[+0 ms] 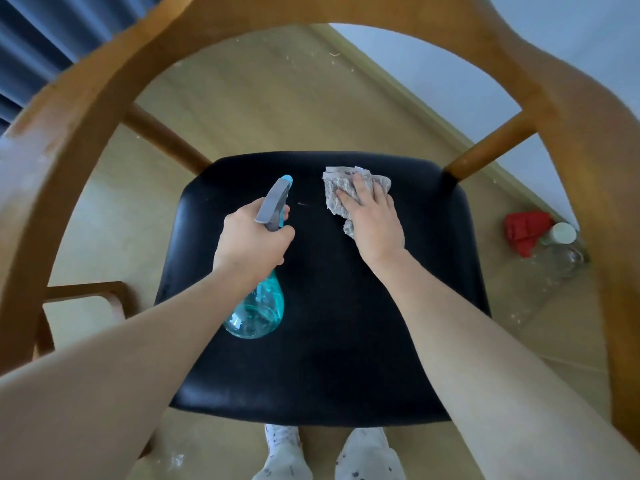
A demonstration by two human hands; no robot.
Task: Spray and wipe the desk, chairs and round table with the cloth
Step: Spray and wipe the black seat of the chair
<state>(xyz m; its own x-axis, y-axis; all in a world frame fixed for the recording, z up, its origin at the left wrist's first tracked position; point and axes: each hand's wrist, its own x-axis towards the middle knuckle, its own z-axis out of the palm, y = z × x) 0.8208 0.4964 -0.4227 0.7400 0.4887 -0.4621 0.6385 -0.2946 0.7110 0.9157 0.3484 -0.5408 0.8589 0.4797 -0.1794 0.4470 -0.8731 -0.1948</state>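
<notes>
- The left hand (251, 237) grips the neck of a teal spray bottle (258, 306) over the black seat (329, 341) of a wooden chair (62, 140), nozzle aimed toward the far edge
- The right hand (372, 220) lies flat, fingers straight, pressing a grey cloth (337, 192) onto the seat
- No writing can be read on the bottle
- A red thing (524, 230) and a clear jar (562, 251) sit on the floor by the wall, partly cut off by the chair arm; no label is legible
- The bottle's trigger is hidden by fingers
</notes>
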